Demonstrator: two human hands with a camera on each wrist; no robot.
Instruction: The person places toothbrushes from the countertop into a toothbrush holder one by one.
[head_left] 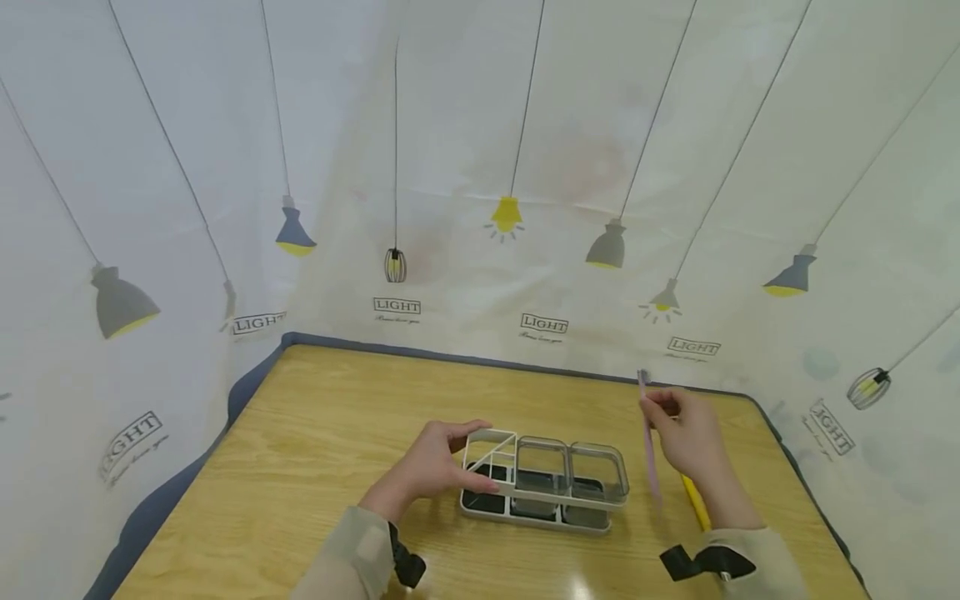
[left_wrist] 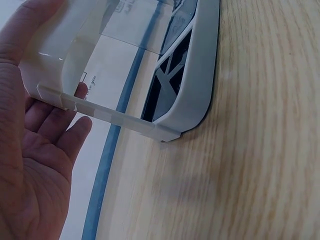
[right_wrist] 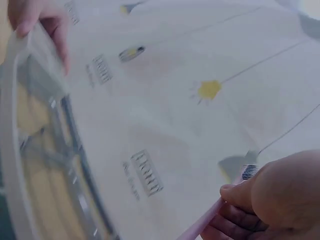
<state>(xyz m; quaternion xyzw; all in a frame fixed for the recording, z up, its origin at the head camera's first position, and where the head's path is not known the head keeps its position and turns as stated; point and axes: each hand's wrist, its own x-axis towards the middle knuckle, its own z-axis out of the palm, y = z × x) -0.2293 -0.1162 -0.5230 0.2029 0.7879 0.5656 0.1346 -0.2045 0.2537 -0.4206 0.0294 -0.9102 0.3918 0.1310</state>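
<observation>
On my feed I have the left hand (head_left: 442,463) gripping the near end of a white two-tier holder (head_left: 557,495), which extends rightward from its fingers above the wooden surface (head_left: 337,417). My right hand (head_left: 690,435) pinches a purple toothbrush (head_left: 649,454), head up, handle hanging below the fingers; under that wrist lies a yellow stick (head_left: 696,502), partly hidden

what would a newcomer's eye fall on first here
Probably the printed hanging lamps spread across the white backdrop behind the table. Next, low near the head view's centre, the pale three-section holder, its left end gripped by the left hand. To its right, the right hand pinches a pink toothbrush, brush head up.
</observation>
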